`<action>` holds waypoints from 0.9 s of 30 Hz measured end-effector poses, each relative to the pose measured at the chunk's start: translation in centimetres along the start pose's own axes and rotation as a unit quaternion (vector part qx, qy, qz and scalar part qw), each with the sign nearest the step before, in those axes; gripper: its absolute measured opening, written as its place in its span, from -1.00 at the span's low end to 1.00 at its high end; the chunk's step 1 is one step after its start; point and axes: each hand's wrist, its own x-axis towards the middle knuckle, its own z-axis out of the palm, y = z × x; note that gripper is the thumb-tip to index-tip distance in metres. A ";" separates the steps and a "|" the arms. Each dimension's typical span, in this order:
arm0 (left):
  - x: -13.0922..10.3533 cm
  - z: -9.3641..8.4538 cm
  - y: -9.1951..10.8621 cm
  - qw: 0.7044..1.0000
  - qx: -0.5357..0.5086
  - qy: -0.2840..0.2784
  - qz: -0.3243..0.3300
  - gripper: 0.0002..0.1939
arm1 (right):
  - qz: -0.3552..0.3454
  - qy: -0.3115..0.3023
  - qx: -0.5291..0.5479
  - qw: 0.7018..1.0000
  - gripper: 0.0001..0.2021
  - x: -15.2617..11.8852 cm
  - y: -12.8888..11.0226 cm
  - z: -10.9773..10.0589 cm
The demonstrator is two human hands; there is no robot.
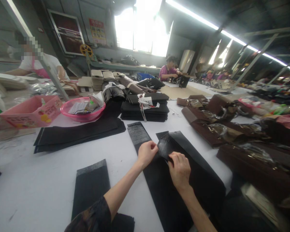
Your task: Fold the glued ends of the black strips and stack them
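Both hands pinch the edges of a small dark, shiny-surfaced piece [165, 145], raised over the black sheets. My left hand [148, 152] grips its left side with thumb and fingers together. On its lower right side my right hand [180, 167] is closed in the same way. Beneath them lie long black strips [157, 190], one with a greyish band at its far end. To their right is a wider stack of black sheets [200, 170]. Another black strip [91, 187] with a grey end rests left of my left forearm.
Black sheets [79, 135] lie at the left, near a pink basket [31, 111] and a pink round basin [83, 112]. A tied black stack [145, 111] stands ahead. Brown bags [246, 158] fill the right side. Other people [168, 72] sit farther back.
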 end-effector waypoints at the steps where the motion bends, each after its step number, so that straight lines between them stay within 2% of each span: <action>1: 0.1 0.0 0.1 1.000 -0.002 0.001 -0.001 -0.87 | -0.004 0.004 0.002 1.000 -0.89 0.1 0.1 -0.2; 7: 0.2 0.5 0.7 0.999 -0.042 -0.010 -0.013 -0.93 | -0.007 0.024 -0.008 1.000 -0.87 0.7 0.8 -1.5; 11: 0.3 0.6 0.6 0.995 -0.093 -0.006 -0.046 -0.93 | 0.000 0.040 -0.029 0.999 -0.87 0.8 1.9 -2.4; 14: 0.3 -1.0 -0.3 0.987 -0.140 -0.013 -0.082 -0.91 | 0.040 0.079 -0.067 0.994 -0.89 0.6 3.4 -3.4; 16: 0.2 -2.5 -1.0 0.978 -0.178 -0.040 -0.098 -0.92 | 0.055 0.085 -0.078 0.992 -0.88 0.5 4.4 -3.9; 18: -0.2 -4.0 -1.6 0.968 -0.215 -0.065 -0.112 -0.92 | 0.070 0.080 -0.065 0.992 -0.88 0.7 5.4 -4.1; 20: -0.8 -5.3 -2.0 0.957 -0.248 -0.074 -0.131 -0.90 | 0.117 0.098 -0.045 0.987 -0.90 1.1 6.8 -4.2; 24: -2.1 -7.1 -2.4 0.931 -0.312 -0.096 -0.162 -0.85 | 0.227 0.207 -0.028 0.951 -0.82 2.6 10.7 -5.3; 27: -3.2 -7.9 -2.7 0.911 -0.360 -0.117 -0.164 -0.83 | 0.239 0.288 -0.054 0.926 -0.79 3.9 12.6 -6.8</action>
